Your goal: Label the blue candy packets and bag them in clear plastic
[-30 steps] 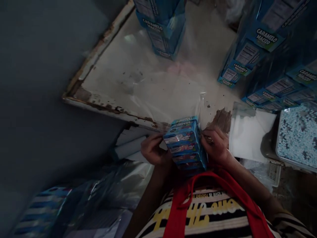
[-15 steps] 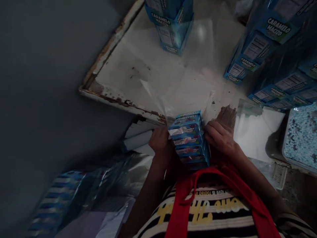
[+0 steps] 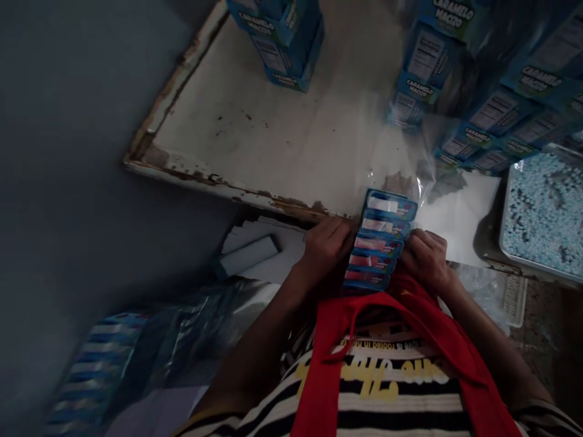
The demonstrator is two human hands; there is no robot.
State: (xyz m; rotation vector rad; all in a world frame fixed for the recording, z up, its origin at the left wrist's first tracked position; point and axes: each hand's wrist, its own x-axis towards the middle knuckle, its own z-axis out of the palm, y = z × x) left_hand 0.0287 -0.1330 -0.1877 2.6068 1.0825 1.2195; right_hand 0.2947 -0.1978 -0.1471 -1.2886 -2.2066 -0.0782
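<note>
A stack of several blue candy boxes (image 3: 376, 243), with pale and pinkish windows on their fronts, stands tilted between my hands in front of the red apron. Around it is a clear plastic bag (image 3: 427, 167), whose loose, shiny end spreads at the upper right. My left hand (image 3: 327, 243) is closed at the stack's left side by the table edge. On the opposite side my right hand (image 3: 426, 255) is closed too, its fingers curled against the bag. The fingertips of both hands are partly hidden.
A worn white table (image 3: 273, 145) with a chipped edge lies ahead. Stacked blue boxes (image 3: 291, 54) stand at its back left, more wrapped boxes (image 3: 492, 130) at the right. A tray of light-blue pieces (image 3: 546, 212) sits far right. White cards (image 3: 250, 255) lie below the edge.
The box stack has tipped and shifted right, so its windowed fronts face up more. Both hands moved with it. The bag's loose end now lies to the upper right. The whole view has shifted somewhat.
</note>
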